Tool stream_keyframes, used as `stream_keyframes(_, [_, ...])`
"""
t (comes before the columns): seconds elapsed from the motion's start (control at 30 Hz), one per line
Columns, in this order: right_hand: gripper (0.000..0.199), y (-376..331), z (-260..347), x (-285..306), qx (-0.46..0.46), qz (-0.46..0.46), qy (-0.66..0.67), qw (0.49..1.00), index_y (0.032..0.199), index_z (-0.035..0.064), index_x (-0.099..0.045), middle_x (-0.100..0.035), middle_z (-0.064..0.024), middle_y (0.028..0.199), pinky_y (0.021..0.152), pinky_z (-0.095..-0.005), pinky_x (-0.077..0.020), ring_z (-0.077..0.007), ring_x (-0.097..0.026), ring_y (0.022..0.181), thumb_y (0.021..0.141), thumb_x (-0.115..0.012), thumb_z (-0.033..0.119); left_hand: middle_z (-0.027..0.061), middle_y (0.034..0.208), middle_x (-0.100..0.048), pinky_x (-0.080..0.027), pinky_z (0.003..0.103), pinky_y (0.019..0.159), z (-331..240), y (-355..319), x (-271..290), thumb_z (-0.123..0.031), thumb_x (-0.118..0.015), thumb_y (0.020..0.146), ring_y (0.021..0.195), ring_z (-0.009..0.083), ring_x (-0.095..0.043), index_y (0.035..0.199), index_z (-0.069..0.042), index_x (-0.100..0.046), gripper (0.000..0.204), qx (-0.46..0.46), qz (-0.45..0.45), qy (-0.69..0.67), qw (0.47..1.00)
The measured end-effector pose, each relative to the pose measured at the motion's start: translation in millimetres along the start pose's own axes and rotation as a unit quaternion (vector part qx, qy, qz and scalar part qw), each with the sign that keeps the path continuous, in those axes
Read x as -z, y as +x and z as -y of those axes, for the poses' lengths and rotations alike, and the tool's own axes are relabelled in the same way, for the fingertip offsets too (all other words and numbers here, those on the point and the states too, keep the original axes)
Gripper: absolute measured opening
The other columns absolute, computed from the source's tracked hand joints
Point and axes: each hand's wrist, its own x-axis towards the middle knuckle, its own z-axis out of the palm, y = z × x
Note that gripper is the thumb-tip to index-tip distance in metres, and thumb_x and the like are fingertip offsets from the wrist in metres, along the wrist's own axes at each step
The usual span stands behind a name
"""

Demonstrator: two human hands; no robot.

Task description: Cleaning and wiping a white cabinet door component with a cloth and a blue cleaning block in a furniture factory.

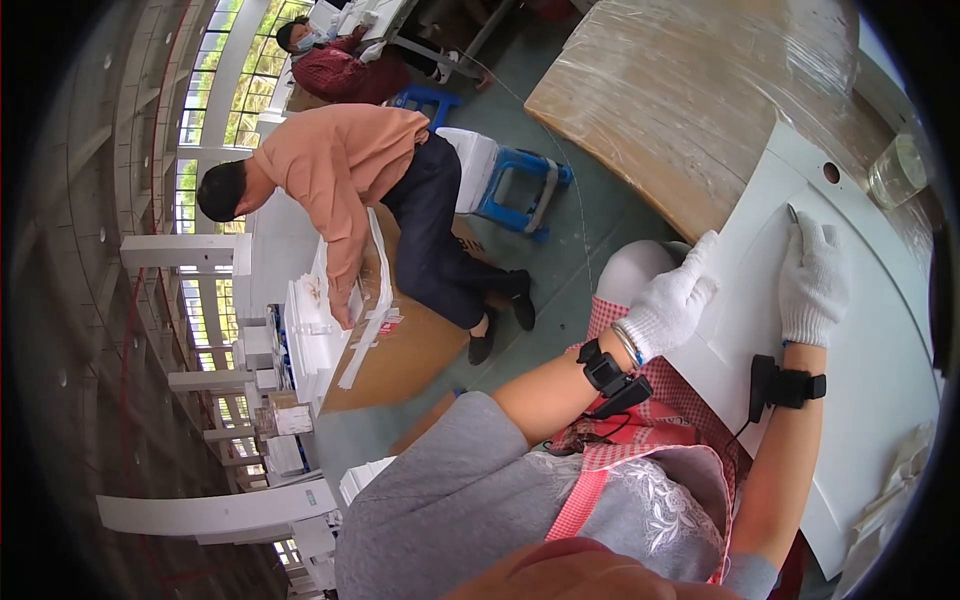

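A large white sheet (765, 290) with a round hole near its far corner lies across the work surface before me. My right hand (815, 280), in a white knit glove, is on the sheet, fingers curled around a thin, dark-tipped tool (793, 213). The glove hides most of this tool, so whether it is a pen or a blade does not show. At the sheet's left edge is my left hand (670, 300), also gloved. Its fingers stretch forward, with index finger and thumb apart. Dark straps with small devices circle both wrists.
A plastic-wrapped brown board (690, 100) extends beyond the sheet, with a clear cup (897, 172) on the right. To the left, a person in an orange shirt (335, 150) bends over white pieces on a large carton (385, 370). Blue stools (520, 190) stand on the floor. Another person (345, 70) sits farther back.
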Motion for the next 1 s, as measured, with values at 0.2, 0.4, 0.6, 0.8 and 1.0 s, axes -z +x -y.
stream_keyframes(0.2, [0.02, 4.6, 4.1, 4.2, 0.01, 0.007, -0.009, 1.0, 0.116, 0.0163, -0.071, -0.063, -0.0091, 0.092, 0.074, -0.0416, -0.0512, -0.0321, -0.063, 0.086, 0.1, -0.06, 0.021, 0.0292, 0.095, -0.07, -0.056, 0.043, 0.08, -1.1, 0.3, -0.5, -0.019, -0.057, 0.104, 0.09, 0.0425, -0.071, 0.16, -0.01, -0.032, 0.062, -0.01, -0.013, 0.023, 1.0])
stream_keyframes(0.4, [0.02, 0.9, 0.5, 7.3, 0.011, 0.017, -0.014, 1.0, 0.116, 0.0162, -0.071, -0.063, -0.0091, 0.092, 0.074, -0.0422, -0.0512, -0.0319, -0.062, 0.087, 0.099, -0.061, 0.02, 0.0312, 0.104, -0.069, -0.055, 0.042, 0.082, 5.4, 0.7, -7.0, -0.017, -0.057, 0.104, 0.095, 0.0422, -0.071, 0.16, -0.009, -0.032, 0.062, -0.01, -0.003, 0.021, 1.0])
stream_keyframes(0.6, [0.019, 1.7, 3.1, 4.6, 0.05, 0.004, -0.024, 0.998, 0.111, 0.0181, -0.072, -0.064, -0.0072, 0.093, 0.075, -0.043, -0.053, -0.031, -0.064, 0.089, 0.094, -0.064, 0.023, 0.0303, 0.125, -0.066, -0.054, 0.039, 0.091, 3.1, 1.3, -3.1, -0.012, -0.058, 0.103, 0.107, 0.0385, -0.07, 0.159, -0.005, -0.034, 0.061, -0.031, -0.016, 0.043, 0.998])
stream_keyframes(0.8, [0.018, -0.5, 2.4, 0.4, 0.049, 0.009, -0.053, 0.997, 0.111, 0.0201, -0.073, -0.066, -0.0058, 0.092, 0.072, -0.0416, -0.0545, -0.0299, -0.065, 0.088, 0.097, -0.064, 0.027, 0.0242, 0.129, -0.063, -0.05, 0.035, 0.099, -18.2, 5.0, 4.6, -0.004, -0.058, 0.101, 0.114, 0.0294, -0.065, 0.156, 0.001, -0.039, 0.058, -0.024, -0.011, 0.047, 0.999])
stream_keyframes(1.0, [0.02, -9.5, 0.5, 6.1, 0.065, 0.029, -0.04, 0.997, 0.112, 0.0212, -0.074, -0.065, -0.0052, 0.092, 0.072, -0.0401, -0.0551, -0.0282, -0.065, 0.088, 0.094, -0.065, 0.023, 0.0248, 0.128, -0.063, -0.049, 0.037, 0.1, -3.1, 5.7, -2.4, -0.004, -0.056, 0.102, 0.113, 0.0312, -0.065, 0.154, 0.004, -0.039, 0.056, -0.143, -0.036, 0.08, 0.986])
